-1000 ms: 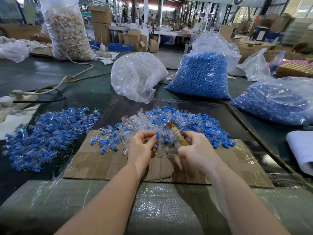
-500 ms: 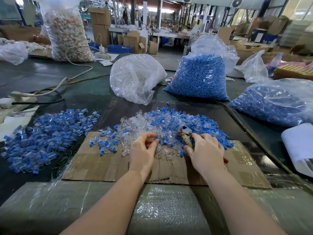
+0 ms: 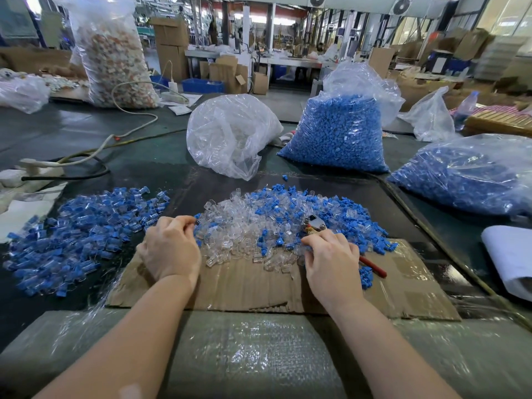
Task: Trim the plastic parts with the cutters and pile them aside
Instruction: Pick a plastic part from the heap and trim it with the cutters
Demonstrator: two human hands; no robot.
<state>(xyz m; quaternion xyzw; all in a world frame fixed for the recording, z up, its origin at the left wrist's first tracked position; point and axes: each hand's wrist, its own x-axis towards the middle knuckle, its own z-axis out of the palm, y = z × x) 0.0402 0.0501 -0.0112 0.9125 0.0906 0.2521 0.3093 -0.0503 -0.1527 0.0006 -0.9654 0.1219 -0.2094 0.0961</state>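
A heap of clear and blue plastic parts (image 3: 259,226) lies at the far edge of a cardboard sheet (image 3: 247,286). My left hand (image 3: 169,249) is at the heap's left edge, fingers curled around small parts at the fingertips. My right hand (image 3: 331,257) rests on the heap's right side with its fingers curled over the cutters (image 3: 316,226). The cutters' metal jaws poke out beyond the fingers and a red handle sticks out to the right of the palm. A separate pile of blue-and-clear parts (image 3: 83,234) spreads on the dark table to the left.
Behind the heap stand a clear bag (image 3: 230,136) and a bag of blue parts (image 3: 339,133); another blue-filled bag (image 3: 466,177) lies at right. Cables (image 3: 86,156) run at left. A white roll (image 3: 509,254) sits at the right edge. Bubble wrap (image 3: 244,355) covers the near edge.
My right hand has lowered the cutters from upright onto the heap. My left hand has moved left from the heap's middle to its left edge, nearer the side pile.
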